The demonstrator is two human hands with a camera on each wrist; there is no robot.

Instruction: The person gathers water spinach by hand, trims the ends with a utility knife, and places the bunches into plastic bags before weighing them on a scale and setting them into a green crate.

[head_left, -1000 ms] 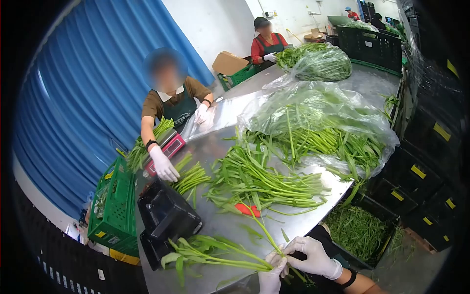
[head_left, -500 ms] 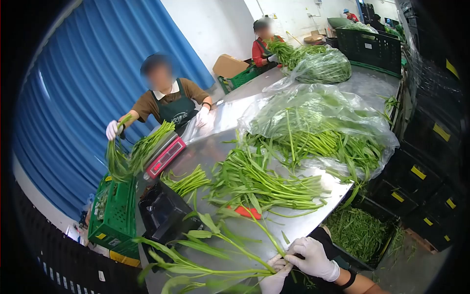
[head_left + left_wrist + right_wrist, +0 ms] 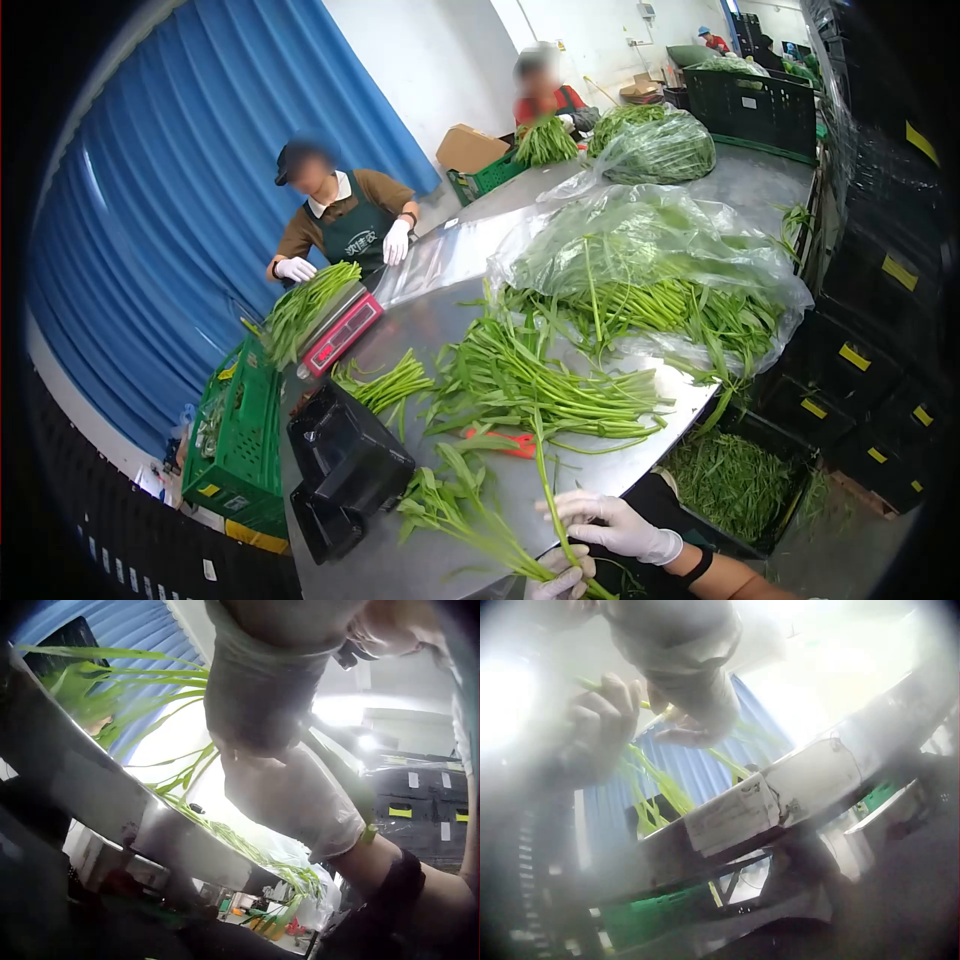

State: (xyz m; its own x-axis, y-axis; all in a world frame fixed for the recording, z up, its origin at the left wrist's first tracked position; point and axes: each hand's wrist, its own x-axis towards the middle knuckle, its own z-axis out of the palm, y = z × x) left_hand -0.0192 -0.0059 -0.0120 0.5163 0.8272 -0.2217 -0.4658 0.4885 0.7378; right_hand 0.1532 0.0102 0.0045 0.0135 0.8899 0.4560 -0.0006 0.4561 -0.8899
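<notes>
At the table's near edge in the head view, my gloved left hand (image 3: 562,578) grips several leafy water spinach stalks (image 3: 478,525), their leaves fanning over the metal tabletop. My gloved right hand (image 3: 622,528), just above and to the right, pinches one long stalk (image 3: 543,470) that runs down to the left hand. In the right wrist view, a green stem (image 3: 591,684) sticks out past the left hand (image 3: 600,727), close beside the right hand's fingers. Beyond both hands lies a loose pile of water spinach (image 3: 570,395), with a flat red-orange object (image 3: 520,445) at its near side.
A black bin (image 3: 350,450) stands left on the table, near a small bunch (image 3: 390,382) and a red scale (image 3: 342,335) loaded with greens. Bagged greens (image 3: 660,270) lie farther back. A crate of trimmings (image 3: 730,480) sits below right. Two people work across the table.
The stalks in my left hand have swung right and closer in. My right hand has shifted slightly left along the long stalk. The person across has moved a bunch onto the scale.
</notes>
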